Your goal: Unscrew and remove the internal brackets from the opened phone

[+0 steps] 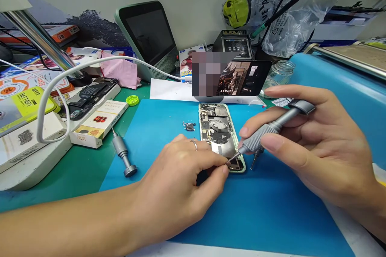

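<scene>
An opened phone [217, 128] with its insides showing lies on the blue mat [271, 209]. My right hand [313, 144] is closed around a grey screwdriver [271, 126], its tip down at the phone's near end. My left hand [183, 176], a ring on one finger, pinches thumb and forefinger together right at the screwdriver tip; what it pinches is too small to make out. A small loose phone part [189, 126] rests on the mat left of the phone.
A second grey screwdriver [122, 153] lies left on the mat's edge beside a white box [99, 122]. A propped phone [241, 78] plays video behind. A glass jar [280, 73], green cap [132, 100], white cable [54, 92] and boxes crowd the left.
</scene>
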### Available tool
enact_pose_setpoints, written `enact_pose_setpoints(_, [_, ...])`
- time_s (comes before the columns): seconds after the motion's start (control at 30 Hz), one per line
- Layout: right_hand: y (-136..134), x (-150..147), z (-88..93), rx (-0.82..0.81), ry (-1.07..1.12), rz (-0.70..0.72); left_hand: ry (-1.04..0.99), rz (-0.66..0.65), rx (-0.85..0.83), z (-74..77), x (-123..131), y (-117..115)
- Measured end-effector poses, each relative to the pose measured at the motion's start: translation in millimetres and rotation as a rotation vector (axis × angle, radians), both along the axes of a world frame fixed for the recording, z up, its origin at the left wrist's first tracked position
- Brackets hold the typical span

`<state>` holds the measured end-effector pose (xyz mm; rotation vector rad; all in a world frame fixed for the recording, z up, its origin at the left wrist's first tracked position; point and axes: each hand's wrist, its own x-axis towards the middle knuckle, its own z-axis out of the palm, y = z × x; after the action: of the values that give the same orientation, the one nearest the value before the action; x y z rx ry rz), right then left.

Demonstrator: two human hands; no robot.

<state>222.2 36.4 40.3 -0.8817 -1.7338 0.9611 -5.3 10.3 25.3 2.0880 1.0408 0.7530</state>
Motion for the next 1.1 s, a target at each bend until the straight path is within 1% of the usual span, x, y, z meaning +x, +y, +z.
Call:
enact_pose_setpoints(0.6, [-0.8, -0.4, 2.0, 0.018, -0.03, -0.054, -0.018, -0.003, 0.031, -0.9, 1.6, 0.4])
enact_pose_setpoints(0.73, [-0.3, -0.7, 2.2, 0.015, -0.024, -0.035, -0.01, -0.003, 0.023, 0.0, 0.7, -0.7])
enact_pose_setpoints(0.9, [-0.8, -2.1, 2.0, 0.023, -0.038, -0.058, 0.001, 0.01, 0.002, 1.4, 0.7, -1.8])
enact_pose_setpoints(1.1, [1.1, -1.0, 3.1, 0.04, -0.009, -0.054, 0.015, 0.023, 0.006, -2.6, -0.1, -3.0])
